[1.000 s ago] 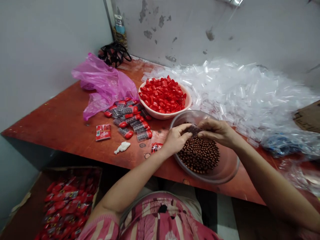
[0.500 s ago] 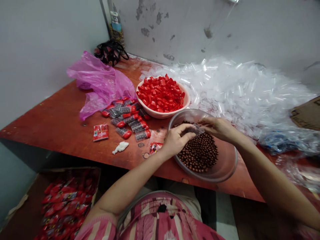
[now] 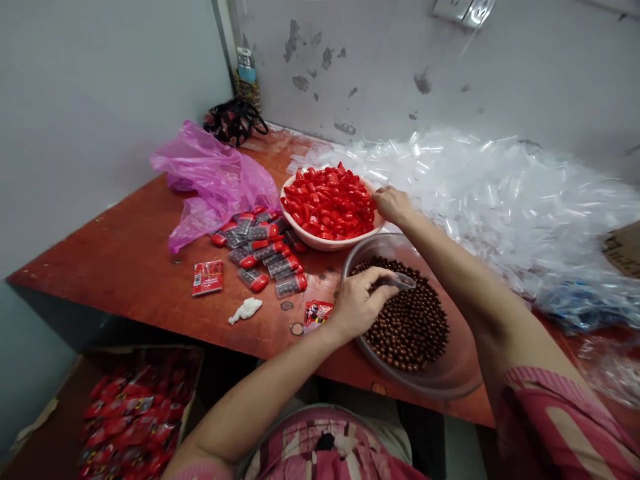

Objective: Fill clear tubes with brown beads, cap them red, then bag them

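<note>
Right hand (image 3: 393, 203) has shifted to the red caps (image 3: 325, 203), its grip unclear; near the front edge of the bench (image 3: 130, 260), the left hand (image 3: 357, 303) pinches a clear plastic tube (image 3: 405, 282) above brown beads (image 3: 407, 333); tilting could spill any contents.

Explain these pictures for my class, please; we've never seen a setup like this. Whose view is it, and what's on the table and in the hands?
There is no machine here: a person works with two bare hands. One camera worn on the head took every picture, looking forward and down.

On the reddish table, a see-through bowl holds brown beads. Behind it, a pale bowl is heaped with red caps. To the left lie filled, red-capped containers and a pink plastic bag; to the right spreads a pile of clear plastic pieces.

The left hand holds a small clear container over the beads. The right hand is at the pale bowl's edge; whether it grips a cap is hidden.
</note>
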A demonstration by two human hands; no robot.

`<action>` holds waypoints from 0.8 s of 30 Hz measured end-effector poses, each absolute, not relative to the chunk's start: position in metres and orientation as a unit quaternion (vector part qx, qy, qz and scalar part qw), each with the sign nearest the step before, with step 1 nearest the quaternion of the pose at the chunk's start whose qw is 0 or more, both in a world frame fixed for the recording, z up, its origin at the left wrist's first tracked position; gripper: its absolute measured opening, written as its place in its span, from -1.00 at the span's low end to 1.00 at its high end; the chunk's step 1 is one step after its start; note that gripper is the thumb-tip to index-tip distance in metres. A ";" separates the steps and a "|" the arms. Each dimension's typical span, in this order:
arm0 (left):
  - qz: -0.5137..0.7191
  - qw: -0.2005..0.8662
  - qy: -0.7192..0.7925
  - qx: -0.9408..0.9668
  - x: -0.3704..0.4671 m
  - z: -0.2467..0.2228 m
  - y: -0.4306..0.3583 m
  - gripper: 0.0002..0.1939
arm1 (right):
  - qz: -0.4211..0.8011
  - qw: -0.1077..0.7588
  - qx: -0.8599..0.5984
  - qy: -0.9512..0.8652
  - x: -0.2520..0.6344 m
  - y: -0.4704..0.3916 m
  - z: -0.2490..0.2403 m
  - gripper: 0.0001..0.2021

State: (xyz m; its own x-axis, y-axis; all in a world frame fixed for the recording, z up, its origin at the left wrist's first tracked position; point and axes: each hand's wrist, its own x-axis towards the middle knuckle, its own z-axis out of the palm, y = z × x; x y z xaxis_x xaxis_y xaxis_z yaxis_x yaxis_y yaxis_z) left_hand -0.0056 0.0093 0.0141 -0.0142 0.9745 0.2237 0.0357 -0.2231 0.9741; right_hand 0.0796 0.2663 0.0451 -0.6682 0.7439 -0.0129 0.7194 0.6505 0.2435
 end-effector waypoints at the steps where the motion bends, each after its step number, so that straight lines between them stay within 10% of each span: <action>1: 0.546 0.432 0.453 0.557 -0.007 0.015 0.010 -0.81 | 0.113 0.066 0.396 0.909 0.073 0.269 0.043 -0.71; 8: 0.557 0.491 0.448 0.499 -0.009 0.008 0.014 -0.77 | 0.164 0.156 0.388 0.893 0.061 0.269 0.053 -0.75; 17: 0.676 0.566 0.334 0.333 -0.001 0.008 0.016 -0.67 | -0.404 -0.221 0.453 0.764 0.156 0.172 0.072 -0.70; 24: 0.680 0.579 0.315 0.322 -0.002 0.010 0.017 -0.71 | -0.457 -0.287 0.419 0.730 0.173 0.083 0.058 -0.68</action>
